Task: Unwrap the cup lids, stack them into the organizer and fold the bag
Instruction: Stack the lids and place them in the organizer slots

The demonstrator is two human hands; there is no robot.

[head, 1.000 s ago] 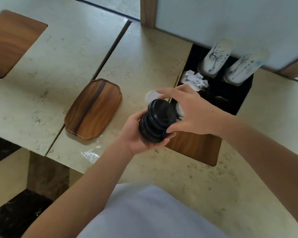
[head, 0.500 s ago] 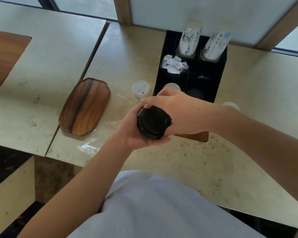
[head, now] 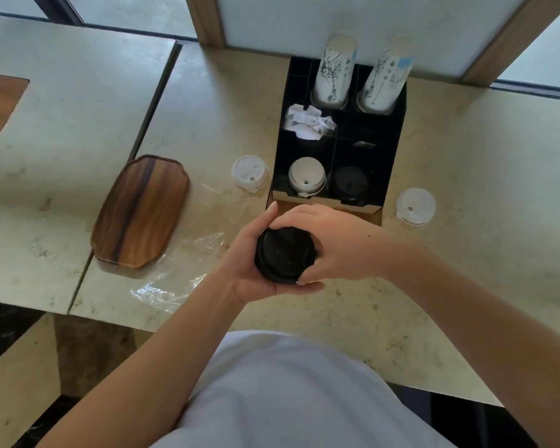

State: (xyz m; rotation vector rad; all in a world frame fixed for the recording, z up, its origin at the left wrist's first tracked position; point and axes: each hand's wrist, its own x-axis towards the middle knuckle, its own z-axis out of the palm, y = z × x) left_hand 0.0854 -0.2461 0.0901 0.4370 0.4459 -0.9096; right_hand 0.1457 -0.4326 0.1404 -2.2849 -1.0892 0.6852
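Fingers (head: pixel 304 218) around lid stack (head: pixel 285 253), top-up.

So the stack of black lids (head: pixel 285 253) was tipped on its side a second ago, with the ridged edges showing. Now it's turned upright and you only see the top lid face-on. The left hand (head: pixel 256 266) has gone from gripping the side to cupping it from underneath, and the right hand (head: pixel 330 244) has settled over the top edge. Both hands pulled back a bit from the organizer (head: pixel 382 150), toward the body.
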